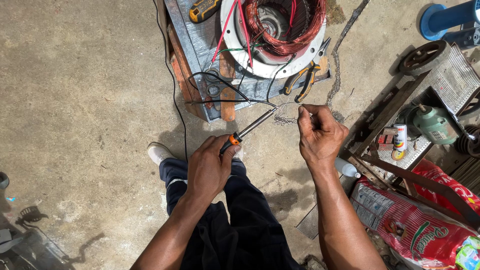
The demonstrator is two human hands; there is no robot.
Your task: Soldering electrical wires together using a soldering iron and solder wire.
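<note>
Head view, person seated on concrete. Left hand (209, 167) wrapped around the orange-and-black grip of a soldering iron (248, 128), its metal shaft angled up to the right. Right hand (320, 134) — fingers pinched on a thin strand of solder wire (286, 118) — meets the iron's tip at a black lead (225, 100). Beyond, on a metal plate (197, 40): pliers (303, 80) with orange handles, then a motor stator (280, 31) with copper windings. At right, a red printed sack (420, 225).

Sunlit concrete floor (90, 100), perforated metal rack (450, 80)
</note>
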